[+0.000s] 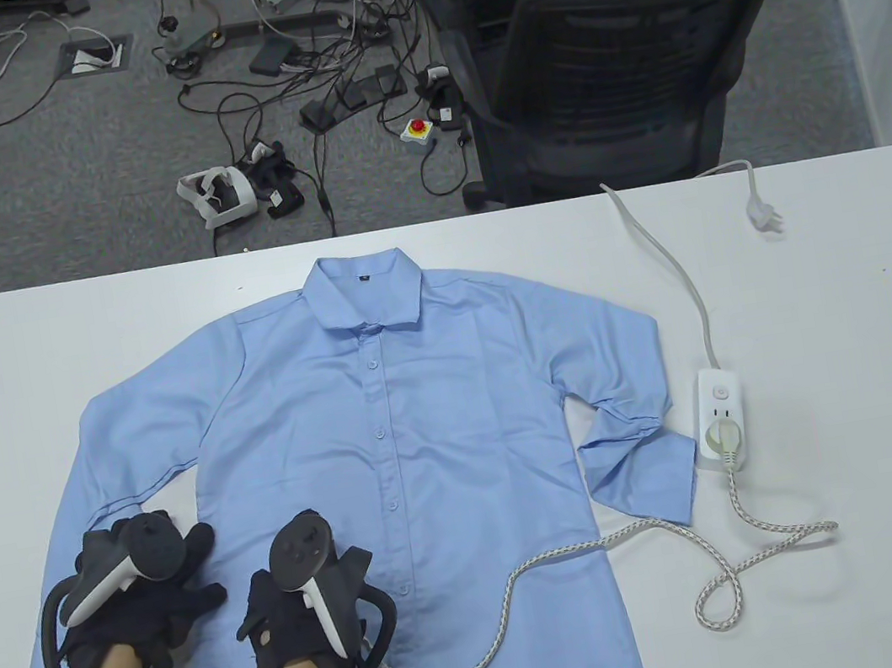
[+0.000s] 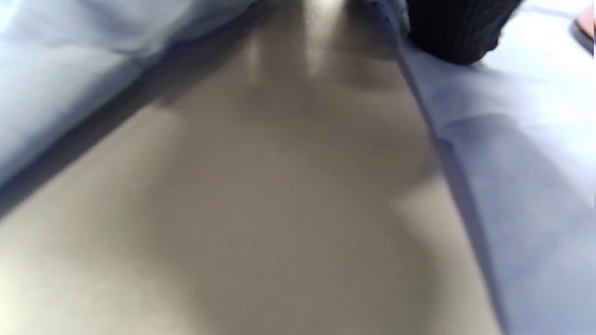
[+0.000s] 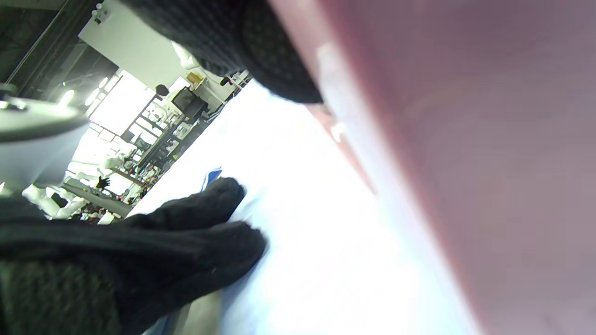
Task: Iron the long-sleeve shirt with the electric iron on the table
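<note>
A light-blue long-sleeve shirt lies flat and buttoned on the white table, collar at the far side. My left hand rests with straight fingers on the shirt's lower left, by the gap between sleeve and body; the left wrist view shows that bare gap and a hem. My right hand sits over the lower front panel, curled round the iron. From above the iron is almost hidden; its pink body fills the right wrist view, under a gloved finger.
The iron's braided cord runs right across the hem, loops, and plugs into a white power strip. The strip's own plug lies loose near the far edge. A black office chair stands behind the table.
</note>
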Available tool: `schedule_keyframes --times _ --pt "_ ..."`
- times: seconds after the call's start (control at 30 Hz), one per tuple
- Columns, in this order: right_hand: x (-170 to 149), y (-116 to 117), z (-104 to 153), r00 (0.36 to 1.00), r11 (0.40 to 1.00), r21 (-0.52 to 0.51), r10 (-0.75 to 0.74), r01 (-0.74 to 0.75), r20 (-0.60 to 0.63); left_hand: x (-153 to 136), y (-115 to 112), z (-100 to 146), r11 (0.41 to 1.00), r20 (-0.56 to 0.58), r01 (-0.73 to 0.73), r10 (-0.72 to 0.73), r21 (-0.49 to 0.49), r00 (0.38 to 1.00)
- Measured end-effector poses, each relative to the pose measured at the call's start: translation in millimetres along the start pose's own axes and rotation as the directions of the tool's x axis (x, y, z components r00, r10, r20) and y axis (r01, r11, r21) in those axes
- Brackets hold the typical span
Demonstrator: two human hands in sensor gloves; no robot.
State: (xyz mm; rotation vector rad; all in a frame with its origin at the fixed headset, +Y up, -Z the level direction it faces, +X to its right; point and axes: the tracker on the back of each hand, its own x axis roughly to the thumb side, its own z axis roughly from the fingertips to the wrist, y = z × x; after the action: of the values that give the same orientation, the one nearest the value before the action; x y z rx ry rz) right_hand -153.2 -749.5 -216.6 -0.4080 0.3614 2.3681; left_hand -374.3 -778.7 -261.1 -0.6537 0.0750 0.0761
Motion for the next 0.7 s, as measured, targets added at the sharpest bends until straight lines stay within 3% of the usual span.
schedule_keyframes --times 0.37,0.7 --pt "-31.6 -28.2 -4.1 0.998 0.999 -0.046 -0.014 0.011 -0.055 -0.9 -0.4 0.8 1.000 -0.007 -0.019 0.019 -0.002 1.000" --pt "-35.7 -31.5 -3.6 0.999 0.999 -0.047 -0.017 0.014 -0.051 -3.2 2.1 1.0 0.997 0.031 -0.070 0.071 -0.035 0.997"
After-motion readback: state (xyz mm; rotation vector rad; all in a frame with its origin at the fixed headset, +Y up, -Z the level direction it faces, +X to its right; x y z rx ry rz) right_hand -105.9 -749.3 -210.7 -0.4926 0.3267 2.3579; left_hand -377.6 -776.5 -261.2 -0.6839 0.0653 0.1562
